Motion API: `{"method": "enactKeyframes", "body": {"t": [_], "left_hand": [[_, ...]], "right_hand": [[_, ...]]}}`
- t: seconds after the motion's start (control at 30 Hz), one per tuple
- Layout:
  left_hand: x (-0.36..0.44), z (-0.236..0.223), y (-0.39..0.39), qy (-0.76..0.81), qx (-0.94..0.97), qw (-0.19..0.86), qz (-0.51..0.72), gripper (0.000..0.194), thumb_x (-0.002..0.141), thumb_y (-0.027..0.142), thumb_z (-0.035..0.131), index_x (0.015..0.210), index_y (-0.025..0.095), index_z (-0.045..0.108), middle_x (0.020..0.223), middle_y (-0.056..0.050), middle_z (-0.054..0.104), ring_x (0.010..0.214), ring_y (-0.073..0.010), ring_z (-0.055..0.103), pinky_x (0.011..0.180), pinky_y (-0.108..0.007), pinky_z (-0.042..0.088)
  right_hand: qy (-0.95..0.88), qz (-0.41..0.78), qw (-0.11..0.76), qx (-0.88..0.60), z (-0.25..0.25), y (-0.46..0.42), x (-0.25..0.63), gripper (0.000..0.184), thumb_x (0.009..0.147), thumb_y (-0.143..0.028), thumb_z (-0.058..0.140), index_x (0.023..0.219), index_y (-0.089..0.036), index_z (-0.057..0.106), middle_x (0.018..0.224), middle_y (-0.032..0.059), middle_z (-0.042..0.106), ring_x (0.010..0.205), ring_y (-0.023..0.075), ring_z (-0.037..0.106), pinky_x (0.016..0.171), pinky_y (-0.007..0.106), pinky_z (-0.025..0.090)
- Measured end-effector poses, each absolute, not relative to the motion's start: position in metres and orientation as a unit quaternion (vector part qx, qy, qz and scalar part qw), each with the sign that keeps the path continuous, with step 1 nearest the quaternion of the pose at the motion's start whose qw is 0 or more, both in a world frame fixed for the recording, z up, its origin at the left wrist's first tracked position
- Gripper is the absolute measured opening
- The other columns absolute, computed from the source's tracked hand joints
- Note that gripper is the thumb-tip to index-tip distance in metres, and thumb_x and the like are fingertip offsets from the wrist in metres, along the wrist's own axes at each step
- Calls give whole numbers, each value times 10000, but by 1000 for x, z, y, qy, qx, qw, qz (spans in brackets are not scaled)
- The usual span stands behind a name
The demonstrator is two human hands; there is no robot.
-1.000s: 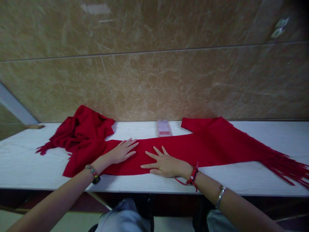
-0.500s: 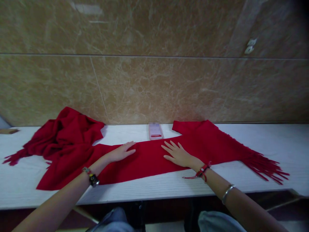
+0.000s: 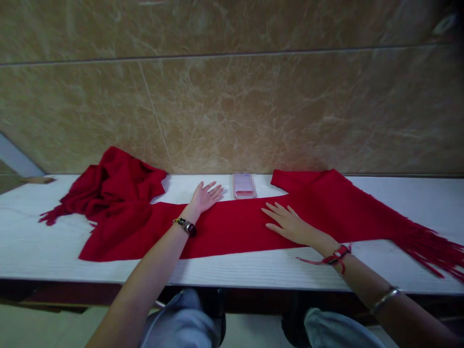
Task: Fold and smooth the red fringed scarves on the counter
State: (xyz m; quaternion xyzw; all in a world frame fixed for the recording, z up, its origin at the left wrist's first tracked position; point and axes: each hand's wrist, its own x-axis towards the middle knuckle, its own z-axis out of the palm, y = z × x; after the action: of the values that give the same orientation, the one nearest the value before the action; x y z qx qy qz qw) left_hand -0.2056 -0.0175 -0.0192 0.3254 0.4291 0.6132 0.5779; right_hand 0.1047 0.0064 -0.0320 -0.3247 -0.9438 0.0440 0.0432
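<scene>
A long red scarf (image 3: pixel 232 227) lies across the white table, flat in the middle and bunched in a heap at its left. Its right part is folded over at an angle, with fringe spread toward the right edge. My left hand (image 3: pixel 206 197) is turned palm up above the scarf's far edge, fingers open and holding nothing. Palm down on the flat stretch, my right hand (image 3: pixel 290 223) has its fingers spread. Whether my left hand touches the cloth I cannot tell.
Behind the scarf a phone (image 3: pixel 244 186) lies on the white table (image 3: pixel 261 270), close to the brown marbled wall (image 3: pixel 253 111). A small brown block (image 3: pixel 38 180) sits at the far left. My knees are below the table's front edge.
My left hand has turned from palm down to palm up and moved toward the scarf's far edge. My right hand stays spread on the cloth. The camera view has shifted.
</scene>
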Motion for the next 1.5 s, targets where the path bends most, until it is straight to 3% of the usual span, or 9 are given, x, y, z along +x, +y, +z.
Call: {"method": "enactKeyframes", "body": {"t": [0.17,0.33,0.5,0.67,0.73,0.83,0.97,1.27,1.5], "left_hand": [[-201,-15,-17,358,203,636,653,425,856,449,213,984,155,492,1035,-128,554,964,-217,559,810,-377,448],[-201,-14,-18,373,219,625,650,436,856,454,195,987,161,490,1070,-130,543,962,-207,560,817,-370,443],[-194,-18,-17,487,435,479,587,475,870,425,118,1041,157,471,1088,-136,539,991,-194,542,871,-390,406],[-176,-21,-27,501,578,395,508,264,756,376,525,927,185,588,1048,-67,582,1053,-201,478,975,-366,300],[-173,-21,-33,487,698,328,411,246,727,326,579,934,195,611,1083,-56,577,1075,-192,460,1001,-343,269],[-174,-20,-42,459,839,180,228,315,814,317,465,1092,196,552,1216,-70,503,1133,-169,425,1008,-324,271],[-182,-15,-52,461,874,95,120,402,876,331,338,1233,173,436,1321,-88,404,1207,-157,357,1021,-301,256],[-208,-15,-64,554,830,69,2,514,880,491,210,1351,290,177,1429,-3,197,1308,-197,136,1041,-429,117],[-229,-12,-85,620,781,62,42,516,870,476,260,1346,285,211,1429,-40,186,1310,-236,113,1033,-464,41]], "right_hand": [[-942,49,46,-328,-35,7,105,583,846,-559,217,1342,-256,267,1414,54,225,1293,267,154,1006,522,187],[-945,59,41,-318,-36,13,113,586,837,-577,224,1338,-276,271,1412,41,230,1293,253,160,1015,511,183],[-941,50,47,-332,-41,22,128,618,827,-589,238,1338,-243,282,1406,61,244,1292,266,158,1017,514,177],[-940,53,49,-335,-41,22,131,612,830,-581,240,1337,-241,285,1407,68,241,1290,261,169,1019,500,188],[-939,55,49,-336,-39,22,130,612,828,-583,240,1335,-243,290,1406,68,245,1290,258,170,1021,496,185],[-939,60,52,-334,-38,22,130,615,824,-590,245,1331,-247,299,1400,69,259,1285,267,183,1016,502,196],[-943,57,50,-324,-37,23,132,621,826,-591,241,1332,-236,299,1395,81,271,1283,262,195,1013,490,214],[-932,24,12,-362,-39,22,136,625,845,-551,200,1350,-187,255,1411,92,220,1294,258,147,1014,484,210],[-927,2,65,-370,-27,13,111,676,837,-561,223,1326,-102,307,1388,168,247,1282,303,176,999,507,224]]}}
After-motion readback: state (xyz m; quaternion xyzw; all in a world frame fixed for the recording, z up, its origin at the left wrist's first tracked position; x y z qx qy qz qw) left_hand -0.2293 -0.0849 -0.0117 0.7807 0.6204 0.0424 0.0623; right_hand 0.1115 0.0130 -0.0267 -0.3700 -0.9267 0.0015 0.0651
